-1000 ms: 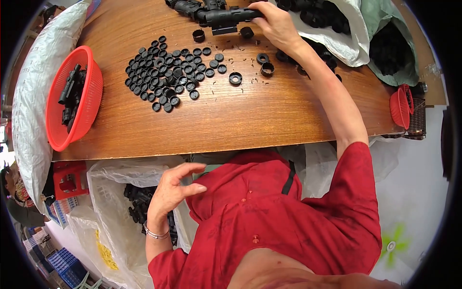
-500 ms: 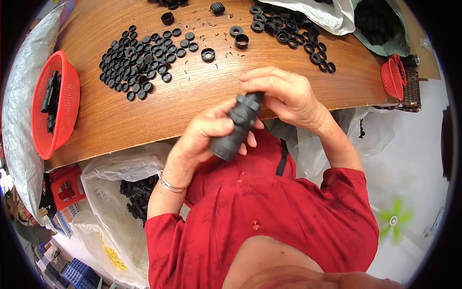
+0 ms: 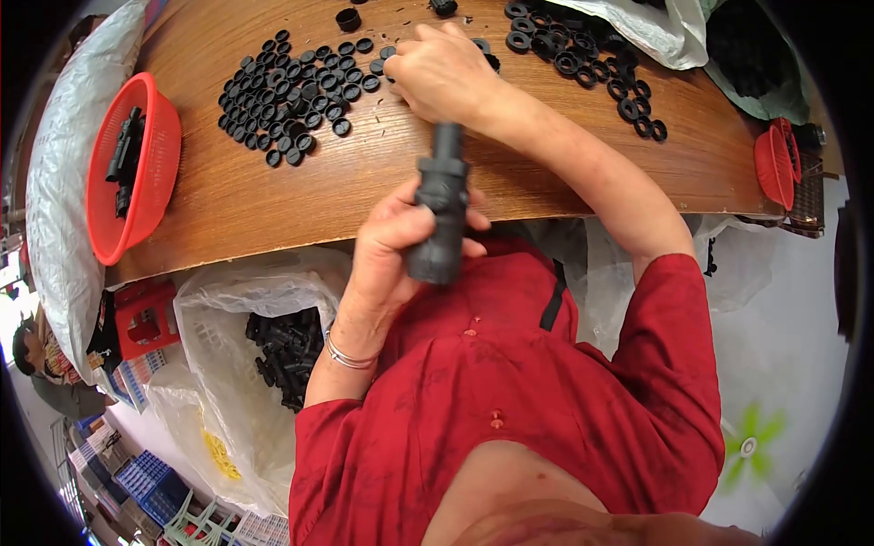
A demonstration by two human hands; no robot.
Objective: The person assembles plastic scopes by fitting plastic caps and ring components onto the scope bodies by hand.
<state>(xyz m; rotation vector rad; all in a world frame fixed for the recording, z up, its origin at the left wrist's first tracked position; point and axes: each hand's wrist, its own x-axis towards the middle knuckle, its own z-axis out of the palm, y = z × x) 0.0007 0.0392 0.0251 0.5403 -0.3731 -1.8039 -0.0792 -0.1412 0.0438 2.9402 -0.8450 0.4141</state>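
A black scope-shaped part (image 3: 440, 214) is being held in the left hand (image 3: 387, 241), right above the near edge of the table (image 3: 246, 214). The thumb is laid across its side, and fingertips can be seen poking out past the other side. Its narrow end is pointed toward the table, its fat end toward the red shirt (image 3: 510, 382); a bit blurry, tbh.

The right hand (image 3: 444, 77) is stretched out over the table, back up, fingers bent down, just beside the right end of a big bunch of small black caps (image 3: 291, 96). Whether anything's being pinched there can't be told, since the fingertips are hidden.

Black rings (image 3: 569, 59) are spread out further right, in front of a white sack (image 3: 651, 36) toward the far right corner. A red basket (image 3: 164, 164) with black parts in it is set along the left edge, and a smaller red basket (image 3: 774, 168) can be spotted by the near right corner. Below the near edge, dark pieces (image 3: 287, 350) are heaped in a clear plastic bag (image 3: 214, 350).
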